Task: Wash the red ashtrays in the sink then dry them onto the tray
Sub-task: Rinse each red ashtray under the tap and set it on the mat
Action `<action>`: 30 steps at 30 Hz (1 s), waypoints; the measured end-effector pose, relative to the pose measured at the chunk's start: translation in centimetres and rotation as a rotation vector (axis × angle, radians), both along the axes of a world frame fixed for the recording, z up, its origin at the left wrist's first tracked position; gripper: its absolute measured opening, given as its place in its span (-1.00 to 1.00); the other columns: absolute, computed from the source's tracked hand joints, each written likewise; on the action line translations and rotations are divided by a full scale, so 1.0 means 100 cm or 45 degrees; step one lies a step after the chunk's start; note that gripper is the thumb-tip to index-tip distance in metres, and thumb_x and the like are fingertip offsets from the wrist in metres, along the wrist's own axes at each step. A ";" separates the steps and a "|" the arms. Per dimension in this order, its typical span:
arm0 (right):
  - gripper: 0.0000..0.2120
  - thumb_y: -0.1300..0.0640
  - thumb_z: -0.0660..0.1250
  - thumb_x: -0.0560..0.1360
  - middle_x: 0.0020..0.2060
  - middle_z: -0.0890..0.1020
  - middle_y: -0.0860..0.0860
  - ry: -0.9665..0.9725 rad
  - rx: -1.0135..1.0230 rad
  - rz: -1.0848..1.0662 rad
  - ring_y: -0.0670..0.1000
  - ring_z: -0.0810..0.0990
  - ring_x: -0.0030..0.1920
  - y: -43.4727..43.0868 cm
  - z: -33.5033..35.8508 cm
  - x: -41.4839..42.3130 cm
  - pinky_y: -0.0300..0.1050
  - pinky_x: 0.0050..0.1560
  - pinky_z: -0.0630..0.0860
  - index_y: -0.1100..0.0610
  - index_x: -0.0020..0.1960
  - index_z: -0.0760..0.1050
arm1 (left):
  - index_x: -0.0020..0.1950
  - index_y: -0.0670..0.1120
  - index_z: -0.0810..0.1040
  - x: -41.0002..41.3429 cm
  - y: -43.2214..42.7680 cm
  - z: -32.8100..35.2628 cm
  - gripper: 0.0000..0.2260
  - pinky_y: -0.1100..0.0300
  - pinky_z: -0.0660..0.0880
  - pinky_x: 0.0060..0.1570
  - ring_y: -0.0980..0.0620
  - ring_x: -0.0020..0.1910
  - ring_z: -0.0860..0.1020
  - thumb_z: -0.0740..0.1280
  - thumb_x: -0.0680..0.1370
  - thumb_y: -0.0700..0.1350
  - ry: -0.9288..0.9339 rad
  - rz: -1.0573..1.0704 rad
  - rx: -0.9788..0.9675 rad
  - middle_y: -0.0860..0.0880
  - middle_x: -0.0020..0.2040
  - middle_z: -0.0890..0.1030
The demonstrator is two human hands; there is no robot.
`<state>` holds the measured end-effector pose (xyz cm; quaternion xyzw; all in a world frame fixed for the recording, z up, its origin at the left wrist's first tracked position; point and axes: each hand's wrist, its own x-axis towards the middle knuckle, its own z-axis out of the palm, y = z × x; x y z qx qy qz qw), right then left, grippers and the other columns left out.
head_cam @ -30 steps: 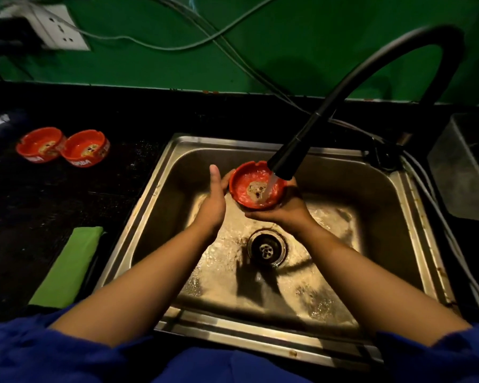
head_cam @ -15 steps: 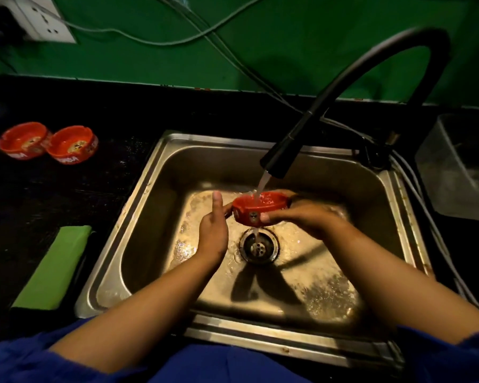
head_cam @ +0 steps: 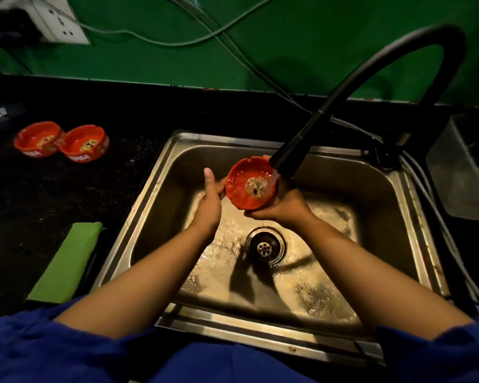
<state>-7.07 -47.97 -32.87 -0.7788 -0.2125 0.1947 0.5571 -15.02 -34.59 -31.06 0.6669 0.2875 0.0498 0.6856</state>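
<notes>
Right hand: cupped under the ashtray, palm up, fingers curled round its underside and far rim. Firm hold.
Left hand: set against the ashtray's left side, thumb straight up and off the rim. Its fingers are hidden behind the ashtray, so I cannot tell whether they curl round it.

Ashtray: red, held between both hands above the sink, tilted so the bowl faces the camera. There is a pale grey-brown patch in its centre. The spout sits just above the right hand's fingertips, at the ashtray's right rim, with water running there.

Surface: steel sink basin, wet and glistening, foam or splash across the floor. The drain lies below and between the two wrists. The hands cast a shadow on the basin floor near it. The counter is black and speckled.

Well to the left of the left hand, toward the wall: two more ashtrays, red, side by side and touching, upright on the counter. Nearer the body on that side lies a green cloth, folded long.

To the right of the right hand, past the sink rim: a clear tub.

Room: green wall, with a white socket at upper left and loose cables across it. A black faucet arches over the right hand. Lighting is dim. Blue sleeves are at the bottom edge.
</notes>
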 end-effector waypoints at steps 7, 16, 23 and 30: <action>-0.16 0.21 0.63 0.14 0.08 0.47 -0.14 0.161 -0.088 0.107 -0.17 0.49 0.08 -0.033 0.017 0.014 -0.43 -0.03 0.43 -0.02 0.26 0.24 | 0.30 0.10 0.43 0.000 -0.022 -0.013 -0.37 0.02 0.22 0.29 0.03 0.35 0.35 -0.24 0.51 0.33 0.085 -0.219 -0.132 -0.03 0.34 0.47; -0.61 0.04 0.46 0.30 0.07 0.61 0.06 0.679 0.111 0.206 0.08 0.56 0.15 -0.035 0.006 -0.003 0.02 0.28 0.42 0.00 0.09 0.48 | 0.11 0.03 0.52 -0.015 -0.017 -0.019 -0.63 0.09 0.40 0.27 0.04 0.15 0.53 0.13 0.47 0.21 -0.097 -0.195 -0.118 -0.01 0.08 0.60; -0.77 -0.20 0.19 0.51 0.12 0.58 0.01 0.624 0.138 0.127 0.05 0.53 0.20 -0.015 0.008 -0.003 0.04 0.30 0.41 -0.16 0.12 0.38 | 0.24 -0.20 0.45 -0.007 -0.008 -0.015 -0.40 0.08 0.53 0.06 -0.09 0.04 0.61 0.13 0.49 0.28 0.126 -0.025 -0.488 -0.21 0.02 0.63; -0.64 -0.05 0.21 0.55 0.16 0.55 -0.06 0.537 0.247 0.038 0.06 0.54 0.18 -0.025 0.004 -0.008 0.03 0.13 0.54 -0.16 0.34 0.35 | 0.15 -0.20 0.44 -0.004 -0.016 -0.009 -0.38 0.01 0.51 0.06 -0.19 0.10 0.55 0.04 0.51 0.34 0.407 -0.037 -0.767 -0.23 0.00 0.56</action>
